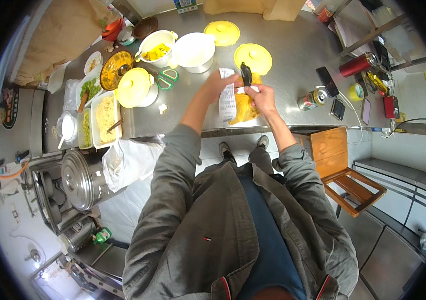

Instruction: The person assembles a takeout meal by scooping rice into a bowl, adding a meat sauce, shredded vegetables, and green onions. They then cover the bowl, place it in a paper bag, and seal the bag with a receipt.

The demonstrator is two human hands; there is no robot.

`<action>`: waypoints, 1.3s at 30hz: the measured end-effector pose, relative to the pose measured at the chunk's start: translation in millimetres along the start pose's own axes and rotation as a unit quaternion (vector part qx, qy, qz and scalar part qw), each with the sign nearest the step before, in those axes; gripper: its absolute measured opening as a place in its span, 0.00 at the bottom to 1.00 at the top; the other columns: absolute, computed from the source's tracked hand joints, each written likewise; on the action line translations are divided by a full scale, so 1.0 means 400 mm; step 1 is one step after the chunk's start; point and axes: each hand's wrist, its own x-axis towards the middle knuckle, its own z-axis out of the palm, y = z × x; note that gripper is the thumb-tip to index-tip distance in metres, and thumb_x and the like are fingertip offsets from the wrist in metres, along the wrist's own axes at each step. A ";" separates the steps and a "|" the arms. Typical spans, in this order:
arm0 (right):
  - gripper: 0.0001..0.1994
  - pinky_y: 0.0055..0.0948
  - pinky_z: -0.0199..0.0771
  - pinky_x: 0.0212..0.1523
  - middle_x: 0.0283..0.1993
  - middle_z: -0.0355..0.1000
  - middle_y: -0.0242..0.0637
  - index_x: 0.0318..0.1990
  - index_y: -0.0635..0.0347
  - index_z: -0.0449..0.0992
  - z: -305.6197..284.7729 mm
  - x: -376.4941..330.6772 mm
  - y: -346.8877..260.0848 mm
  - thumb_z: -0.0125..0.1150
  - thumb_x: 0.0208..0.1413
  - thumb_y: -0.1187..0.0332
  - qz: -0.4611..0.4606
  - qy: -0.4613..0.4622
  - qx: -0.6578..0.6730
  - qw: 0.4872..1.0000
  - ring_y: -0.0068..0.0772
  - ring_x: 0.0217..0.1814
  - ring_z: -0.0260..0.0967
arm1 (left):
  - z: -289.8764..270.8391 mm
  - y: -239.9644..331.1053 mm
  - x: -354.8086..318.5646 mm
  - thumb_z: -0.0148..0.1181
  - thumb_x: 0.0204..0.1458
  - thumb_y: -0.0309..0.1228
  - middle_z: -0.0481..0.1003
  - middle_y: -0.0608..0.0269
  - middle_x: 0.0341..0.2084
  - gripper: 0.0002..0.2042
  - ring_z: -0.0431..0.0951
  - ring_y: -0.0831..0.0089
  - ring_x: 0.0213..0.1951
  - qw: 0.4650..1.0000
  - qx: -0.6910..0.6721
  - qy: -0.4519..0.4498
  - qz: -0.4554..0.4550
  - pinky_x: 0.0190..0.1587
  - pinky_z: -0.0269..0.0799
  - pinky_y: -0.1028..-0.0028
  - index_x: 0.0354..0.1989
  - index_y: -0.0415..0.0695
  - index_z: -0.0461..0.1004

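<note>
A long white printed receipt [227, 102] hangs from the fingers of my left hand [215, 89], which are closed on its upper part. Right beside it, a yellow plastic bag [246, 109] lies at the near edge of the steel counter. My right hand [264, 98] grips the bag around its gathered top, where a short white strip [248, 90] runs between both hands. A small black object [245, 73] sticks up past the right fingertips; its kind is unclear. What the bag contains is hidden.
Left on the counter [173, 112] are white pots [193, 52], yellow lids [253, 58], green-handled scissors [167, 79] and a tub of noodles [106, 117]. A drink can [313, 99] and phones [327, 81] lie right. A wooden chair [329, 150] stands below; a lidded steel pot [77, 179] stands lower left.
</note>
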 end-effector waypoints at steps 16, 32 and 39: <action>0.06 0.18 0.55 0.15 0.25 0.75 0.29 0.35 0.66 0.81 0.009 0.002 -0.010 0.68 0.58 0.71 0.053 0.023 0.166 0.985 0.14 0.15 0.57 | 0.039 -0.153 -0.045 0.62 0.58 0.24 0.77 0.59 0.49 0.25 0.77 0.74 0.48 0.991 -0.065 -0.008 0.118 0.50 0.75 0.71 0.64 0.36 0.66; 0.07 0.18 0.56 0.15 0.26 0.77 0.33 0.37 0.67 0.82 0.001 0.002 -0.007 0.69 0.56 0.72 0.062 0.011 0.177 0.982 0.15 0.15 0.59 | 0.076 -0.169 0.037 0.64 0.58 0.30 0.80 0.61 0.38 0.13 0.81 0.73 0.35 0.985 -0.130 0.087 0.069 0.37 0.77 0.70 0.47 0.36 0.76; 0.06 0.17 0.57 0.17 0.26 0.76 0.30 0.39 0.68 0.81 -0.014 0.000 0.001 0.67 0.58 0.73 0.057 -0.001 0.164 0.985 0.14 0.17 0.60 | 0.110 -0.176 0.034 0.69 0.55 0.30 0.81 0.62 0.35 0.12 0.81 0.74 0.33 0.983 -0.118 0.134 0.037 0.35 0.77 0.70 0.43 0.38 0.78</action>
